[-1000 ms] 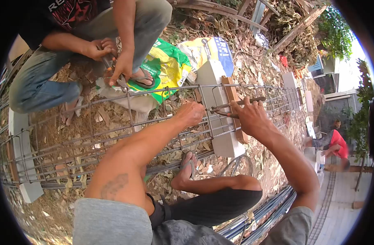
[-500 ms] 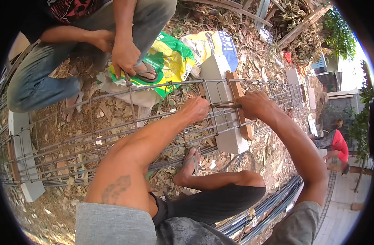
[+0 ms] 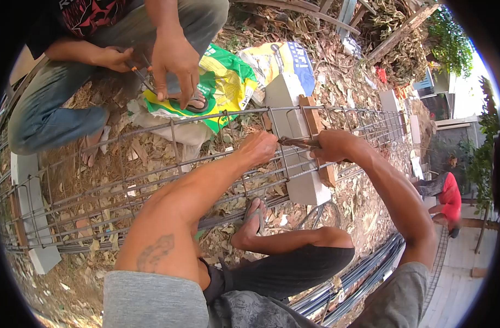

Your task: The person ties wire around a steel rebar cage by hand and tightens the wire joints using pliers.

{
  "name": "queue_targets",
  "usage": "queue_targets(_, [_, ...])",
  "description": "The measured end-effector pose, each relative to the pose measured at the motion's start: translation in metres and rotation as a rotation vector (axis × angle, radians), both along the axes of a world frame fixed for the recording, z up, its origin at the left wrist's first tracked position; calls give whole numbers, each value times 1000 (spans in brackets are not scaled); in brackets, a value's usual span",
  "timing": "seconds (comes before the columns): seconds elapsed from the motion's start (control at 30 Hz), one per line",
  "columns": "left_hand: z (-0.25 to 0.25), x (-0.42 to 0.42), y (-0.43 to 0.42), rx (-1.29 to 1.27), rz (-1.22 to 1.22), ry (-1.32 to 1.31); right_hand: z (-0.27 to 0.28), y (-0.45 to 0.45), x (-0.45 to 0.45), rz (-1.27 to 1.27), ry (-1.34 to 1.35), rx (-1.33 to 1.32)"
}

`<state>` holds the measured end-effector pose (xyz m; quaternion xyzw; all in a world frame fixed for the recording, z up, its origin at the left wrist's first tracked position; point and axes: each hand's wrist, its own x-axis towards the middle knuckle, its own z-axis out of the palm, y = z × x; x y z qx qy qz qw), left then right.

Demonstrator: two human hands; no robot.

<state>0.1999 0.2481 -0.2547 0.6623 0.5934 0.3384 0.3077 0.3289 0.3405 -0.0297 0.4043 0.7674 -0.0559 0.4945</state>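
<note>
My right hand is closed round the handles of a pair of pliers, whose jaws point left at a stirrup of the steel rebar cage. Close by the jaw tips, my left hand has its fingers pinched together at the same stirrup. What lies between those fingers is hidden. Under the cage here are a pale block and a strip of brown wood. Across the cage, a co-worker's hand holds orange-handled pliers, and their other hand hangs with fingers pointing down.
Another pale block supports the cage at left. Green-yellow and white-blue sacks lie on leafy ground beyond it. Bundled bars lie at lower right. A person in red bends over at far right.
The co-worker's near hand has lifted from the cage bar, and their orange-handled pliers now show. My pliers have tilted slightly at the stirrup; my left hand has barely moved.
</note>
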Motion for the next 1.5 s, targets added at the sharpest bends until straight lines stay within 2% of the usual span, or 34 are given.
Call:
queue_targets(0.13, [1,1,1,-9,5,-3,-13,-13,24,-35,125,55])
queue_targets(0.23, [-1,2,4,-15,1,-10,-22,-10,43,213,295,105])
queue_targets(0.27, [-2,2,5,-19,-11,-1,-21,-3,45,212,298,92])
queue_targets(0.4, [0,0,5,-20,-2,-7,5,2,13,69,133,-59])
queue_targets(0.5, [0,0,3,-14,22,-15,13,11,-1,-16,113,-116])
queue_targets(0.7, [-3,-2,4,-8,39,-35,14,40,-4,-361,7,-411])
queue_targets(0.73, [-3,0,3,-7,41,-38,6,44,7,-525,29,-476])
queue_targets(0.83, [-1,-3,3,-4,22,-37,10,29,21,-491,219,-442])
queue_targets(0.87, [-2,-2,3,6,40,-43,16,19,20,-343,276,-365])
queue_targets(0.97, [-14,5,6,32,54,-50,8,9,30,540,246,126])
queue_targets(1.1, [-22,5,10,93,45,-20,-1,4,39,1228,289,617])
queue_targets(1.13, [-23,5,9,108,38,-4,1,-2,37,1204,236,581])
queue_targets(1.23, [-14,2,6,-21,21,-16,6,-15,16,635,76,308])
queue_targets(1.27, [-10,1,4,-20,29,-20,6,-7,18,539,141,221])
queue_targets(1.37, [-6,4,-1,-23,21,-42,24,14,-6,-304,82,-160])
queue_targets(1.47, [0,-3,2,-11,1,-52,22,41,-6,-656,29,-296])
queue_targets(1.5, [-2,-1,2,-4,1,-54,24,40,2,-568,63,-307])
